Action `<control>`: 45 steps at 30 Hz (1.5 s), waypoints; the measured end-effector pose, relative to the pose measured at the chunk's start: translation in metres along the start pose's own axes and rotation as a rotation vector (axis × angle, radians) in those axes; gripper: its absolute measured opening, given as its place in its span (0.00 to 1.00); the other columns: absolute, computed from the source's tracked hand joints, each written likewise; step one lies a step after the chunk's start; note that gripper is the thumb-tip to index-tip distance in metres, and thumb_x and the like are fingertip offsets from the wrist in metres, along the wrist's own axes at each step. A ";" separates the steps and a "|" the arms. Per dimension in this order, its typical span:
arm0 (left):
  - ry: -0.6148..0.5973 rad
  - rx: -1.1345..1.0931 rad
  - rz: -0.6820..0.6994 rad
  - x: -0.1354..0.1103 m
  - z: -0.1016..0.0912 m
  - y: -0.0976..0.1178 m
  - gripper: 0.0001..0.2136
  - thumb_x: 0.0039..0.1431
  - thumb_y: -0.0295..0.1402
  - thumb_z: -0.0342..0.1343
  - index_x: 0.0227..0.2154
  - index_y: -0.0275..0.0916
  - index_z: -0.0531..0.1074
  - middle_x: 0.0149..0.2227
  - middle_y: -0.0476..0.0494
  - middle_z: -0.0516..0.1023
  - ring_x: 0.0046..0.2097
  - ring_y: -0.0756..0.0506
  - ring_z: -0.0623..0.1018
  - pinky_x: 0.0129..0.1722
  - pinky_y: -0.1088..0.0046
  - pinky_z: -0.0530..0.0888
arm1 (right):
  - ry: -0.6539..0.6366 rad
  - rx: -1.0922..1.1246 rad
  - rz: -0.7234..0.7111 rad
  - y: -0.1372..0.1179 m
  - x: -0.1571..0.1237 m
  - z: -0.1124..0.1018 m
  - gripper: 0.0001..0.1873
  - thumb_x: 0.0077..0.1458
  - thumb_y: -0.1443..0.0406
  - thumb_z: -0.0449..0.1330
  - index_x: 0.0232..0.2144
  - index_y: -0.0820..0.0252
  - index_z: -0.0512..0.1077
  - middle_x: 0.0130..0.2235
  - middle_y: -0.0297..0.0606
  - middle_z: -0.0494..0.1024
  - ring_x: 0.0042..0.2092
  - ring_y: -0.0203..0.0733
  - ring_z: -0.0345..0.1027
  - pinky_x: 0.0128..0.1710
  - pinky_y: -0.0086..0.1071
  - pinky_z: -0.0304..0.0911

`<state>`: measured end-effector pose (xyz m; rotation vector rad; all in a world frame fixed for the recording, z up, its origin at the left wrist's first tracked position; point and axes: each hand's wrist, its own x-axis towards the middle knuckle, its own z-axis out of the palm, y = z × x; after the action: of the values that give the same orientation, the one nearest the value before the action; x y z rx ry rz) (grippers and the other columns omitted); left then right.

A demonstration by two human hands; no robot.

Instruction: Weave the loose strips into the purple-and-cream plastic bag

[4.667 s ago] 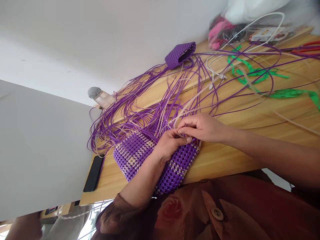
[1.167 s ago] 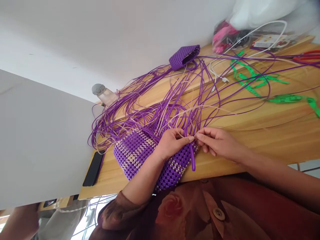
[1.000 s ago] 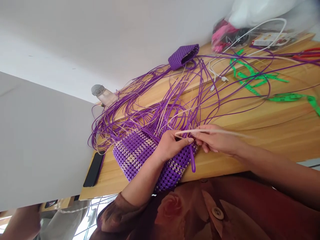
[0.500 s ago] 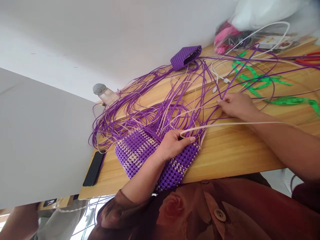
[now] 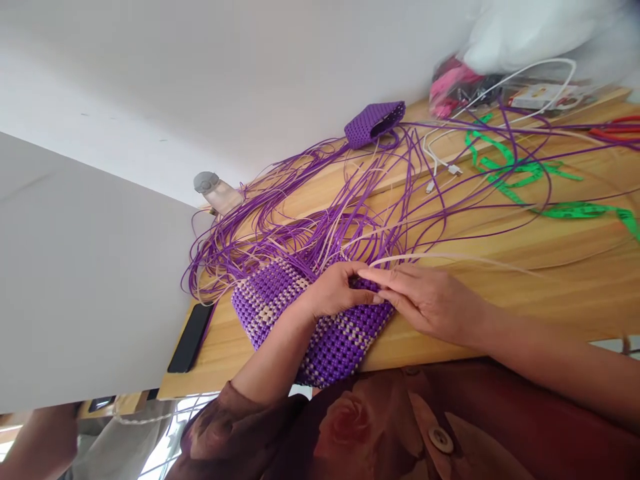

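Purple and cream strips make up the woven piece, which lies on the wooden counter in front of the person. At its 2 o'clock edge, the left hand has its fingers bent, with a small gap to the thumb. The right hand meets it there, pointing finger and thumb a little apart. I cannot tell what either one holds. One pale strip pokes out toward 3 o'clock. Loose strips spread toward 12, a small purple basket sits at 1, green tape at 2, a black phone near 9.
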<state>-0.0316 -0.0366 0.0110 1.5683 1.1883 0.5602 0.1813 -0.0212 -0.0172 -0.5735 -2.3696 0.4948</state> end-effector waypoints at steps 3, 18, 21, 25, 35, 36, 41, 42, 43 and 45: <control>0.015 0.073 0.001 -0.006 -0.005 0.002 0.17 0.51 0.39 0.67 0.41 0.34 0.76 0.39 0.43 0.79 0.43 0.46 0.76 0.49 0.69 0.69 | 0.080 -0.182 0.036 0.005 0.002 0.001 0.16 0.66 0.67 0.52 0.53 0.62 0.71 0.42 0.44 0.81 0.42 0.46 0.75 0.45 0.37 0.66; 0.255 0.669 -0.185 -0.035 -0.015 0.027 0.30 0.38 0.58 0.68 0.36 0.39 0.73 0.30 0.49 0.74 0.32 0.47 0.68 0.33 0.72 0.60 | 0.071 -0.148 -0.005 0.007 -0.010 -0.003 0.04 0.62 0.67 0.57 0.33 0.59 0.70 0.38 0.43 0.75 0.43 0.48 0.66 0.48 0.43 0.62; 0.305 0.747 -0.178 -0.038 -0.015 0.027 0.27 0.41 0.58 0.66 0.31 0.38 0.72 0.28 0.49 0.72 0.30 0.48 0.66 0.31 0.72 0.58 | 0.065 -0.073 -0.010 0.009 -0.014 0.001 0.03 0.64 0.69 0.56 0.38 0.59 0.70 0.41 0.43 0.76 0.46 0.47 0.68 0.50 0.40 0.64; 0.101 0.611 -0.194 -0.027 -0.030 0.019 0.26 0.45 0.58 0.63 0.20 0.37 0.69 0.22 0.52 0.64 0.27 0.51 0.61 0.28 0.72 0.55 | 0.049 0.060 0.078 0.008 -0.020 0.008 0.04 0.66 0.68 0.54 0.39 0.57 0.69 0.40 0.41 0.76 0.43 0.44 0.71 0.44 0.36 0.66; 0.058 -0.215 -0.088 -0.022 -0.023 0.012 0.16 0.42 0.33 0.72 0.34 0.34 0.78 0.34 0.45 0.77 0.37 0.49 0.75 0.42 0.72 0.72 | 0.046 0.241 0.164 0.002 -0.022 0.006 0.03 0.64 0.67 0.56 0.36 0.56 0.69 0.36 0.38 0.75 0.39 0.41 0.70 0.40 0.34 0.64; 0.078 -0.225 -0.072 -0.024 -0.023 0.011 0.16 0.43 0.32 0.72 0.35 0.34 0.78 0.35 0.45 0.78 0.37 0.49 0.75 0.43 0.71 0.72 | 0.041 0.251 0.180 0.002 -0.022 0.006 0.03 0.64 0.66 0.56 0.36 0.57 0.69 0.36 0.38 0.75 0.39 0.41 0.70 0.39 0.35 0.64; 0.028 -0.195 -0.149 -0.024 -0.032 0.008 0.19 0.47 0.37 0.70 0.43 0.35 0.79 0.38 0.42 0.80 0.37 0.49 0.76 0.42 0.71 0.73 | -0.034 0.347 0.366 0.003 -0.015 0.002 0.07 0.63 0.60 0.58 0.34 0.57 0.71 0.32 0.35 0.76 0.32 0.39 0.68 0.34 0.34 0.63; -0.004 -0.166 -0.180 -0.021 -0.036 0.008 0.19 0.48 0.39 0.69 0.42 0.35 0.80 0.36 0.43 0.80 0.35 0.50 0.75 0.39 0.72 0.73 | -0.063 0.403 0.424 0.003 -0.012 0.000 0.08 0.63 0.58 0.58 0.36 0.56 0.72 0.32 0.35 0.76 0.32 0.39 0.69 0.34 0.34 0.64; -0.039 -0.118 -0.210 -0.017 -0.039 0.009 0.18 0.50 0.42 0.68 0.40 0.35 0.80 0.34 0.44 0.79 0.33 0.51 0.74 0.36 0.73 0.72 | -0.096 0.461 0.471 0.004 -0.009 -0.002 0.10 0.63 0.57 0.58 0.37 0.56 0.72 0.32 0.35 0.77 0.33 0.40 0.70 0.34 0.34 0.65; -0.128 0.022 -0.257 -0.007 -0.044 0.011 0.18 0.51 0.48 0.65 0.34 0.36 0.81 0.26 0.48 0.75 0.27 0.52 0.69 0.29 0.75 0.67 | -0.147 0.532 0.507 0.005 -0.003 -0.006 0.12 0.63 0.56 0.57 0.40 0.55 0.74 0.35 0.36 0.80 0.36 0.41 0.72 0.37 0.35 0.67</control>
<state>-0.0658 -0.0228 0.0379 1.4195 1.2767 0.2755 0.1888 -0.0172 -0.0171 -0.9002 -2.0738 1.3792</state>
